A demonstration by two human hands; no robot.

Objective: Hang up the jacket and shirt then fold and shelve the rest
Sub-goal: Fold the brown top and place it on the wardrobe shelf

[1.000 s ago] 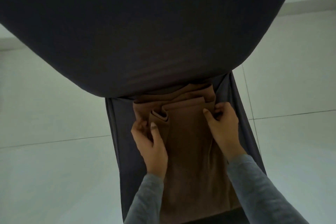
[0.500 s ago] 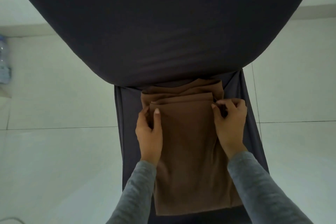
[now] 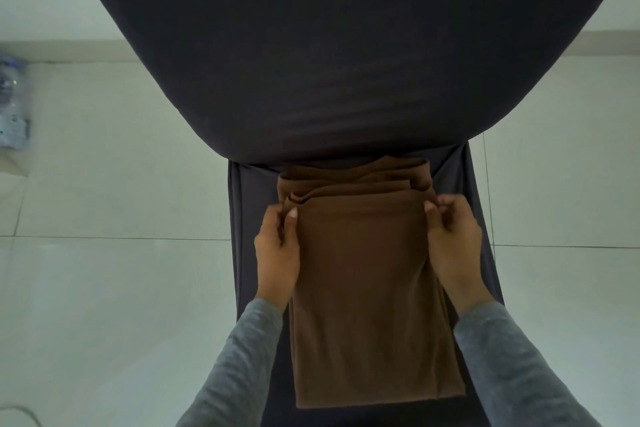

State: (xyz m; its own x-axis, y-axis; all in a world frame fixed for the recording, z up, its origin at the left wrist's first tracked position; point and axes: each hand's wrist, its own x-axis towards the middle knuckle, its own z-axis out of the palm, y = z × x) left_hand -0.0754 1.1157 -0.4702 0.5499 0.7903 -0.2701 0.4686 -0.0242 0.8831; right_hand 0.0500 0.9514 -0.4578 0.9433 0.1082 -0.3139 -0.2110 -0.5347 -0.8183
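The left hand [image 3: 277,255] and right hand [image 3: 454,241] pinch far corners of the soft brown garment [image 3: 367,305]. It lies folded oblong on dark cloth [image 3: 311,80].

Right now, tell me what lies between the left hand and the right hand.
In the head view, only the folded brown fabric garment lies between the left hand and right hand, each pinching one of its far corners.
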